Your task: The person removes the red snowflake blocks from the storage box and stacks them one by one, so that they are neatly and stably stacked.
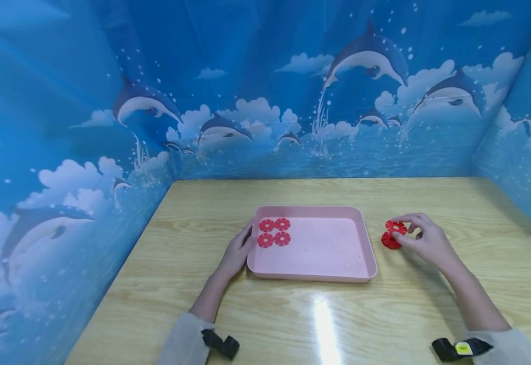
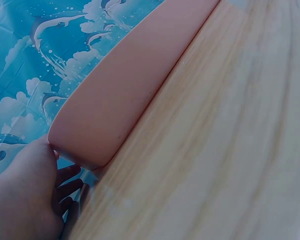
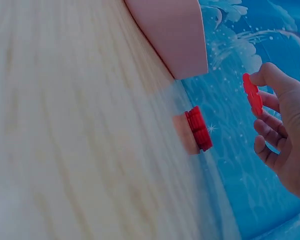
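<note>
In the head view, the left hand (image 1: 235,254) grips the left wall of the pink tray (image 1: 325,248), four red discs (image 1: 282,243) lying inside at left; the right hand (image 1: 427,240) pinches a loose disc (image 1: 390,227) by a red stack (image 1: 389,242), right of the tray. In the left wrist view, its fingers (image 2: 70,189) curve beside the tray's corner. In the right wrist view, the loose disc is apart from the stack.

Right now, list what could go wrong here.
The right hand pinches the lifted disc by its edge, so it might slip. The stack of discs stands close by and could get knocked. In the tray, four discs lie close together, so a careless placement might shift them.
</note>
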Demonstrator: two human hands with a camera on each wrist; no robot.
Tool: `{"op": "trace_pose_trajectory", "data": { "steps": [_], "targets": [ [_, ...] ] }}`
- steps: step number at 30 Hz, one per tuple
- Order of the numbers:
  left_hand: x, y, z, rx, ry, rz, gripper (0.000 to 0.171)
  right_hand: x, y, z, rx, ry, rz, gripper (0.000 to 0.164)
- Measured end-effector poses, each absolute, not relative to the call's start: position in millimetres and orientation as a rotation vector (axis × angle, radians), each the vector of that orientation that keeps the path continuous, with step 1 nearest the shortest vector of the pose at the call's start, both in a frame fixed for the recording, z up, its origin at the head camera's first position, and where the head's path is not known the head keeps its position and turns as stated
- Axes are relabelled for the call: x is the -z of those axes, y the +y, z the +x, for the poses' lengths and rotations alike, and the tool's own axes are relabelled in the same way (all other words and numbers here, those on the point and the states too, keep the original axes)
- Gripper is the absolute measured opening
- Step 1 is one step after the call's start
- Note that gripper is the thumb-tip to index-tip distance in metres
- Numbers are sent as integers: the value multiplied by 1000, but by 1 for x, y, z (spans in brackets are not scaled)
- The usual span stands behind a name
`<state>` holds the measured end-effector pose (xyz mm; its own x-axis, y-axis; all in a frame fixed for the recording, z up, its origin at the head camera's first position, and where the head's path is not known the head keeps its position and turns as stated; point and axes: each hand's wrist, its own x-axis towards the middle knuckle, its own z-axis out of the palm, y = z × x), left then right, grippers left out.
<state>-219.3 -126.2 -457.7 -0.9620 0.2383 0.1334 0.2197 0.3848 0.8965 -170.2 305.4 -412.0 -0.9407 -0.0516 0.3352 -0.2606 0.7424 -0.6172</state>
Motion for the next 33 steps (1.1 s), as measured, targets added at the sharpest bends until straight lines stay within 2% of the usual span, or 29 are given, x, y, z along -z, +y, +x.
{"op": "trace_pose_trajectory", "data": {
  "steps": [7,10,20,27,33],
  "targets": [
    [424,-120,-201,-1685,2600,532,46,428,316,-173,-1048,-2638,309,29],
    [423,-120,-200,-1672,2601,528,45,434,319,-174,-1053,-2640,319,30],
    [459,-127,-219,-1671,2618,492,48,449,324,-177,-1034,-2625,378,28],
    [460,-127,-220,-1622,2647,420,48,451,324,-179,-1023,-2652,398,27],
    [460,-128,-219,-1658,2632,476,49,452,325,-179,-1023,-2669,417,28]
  ]
}}
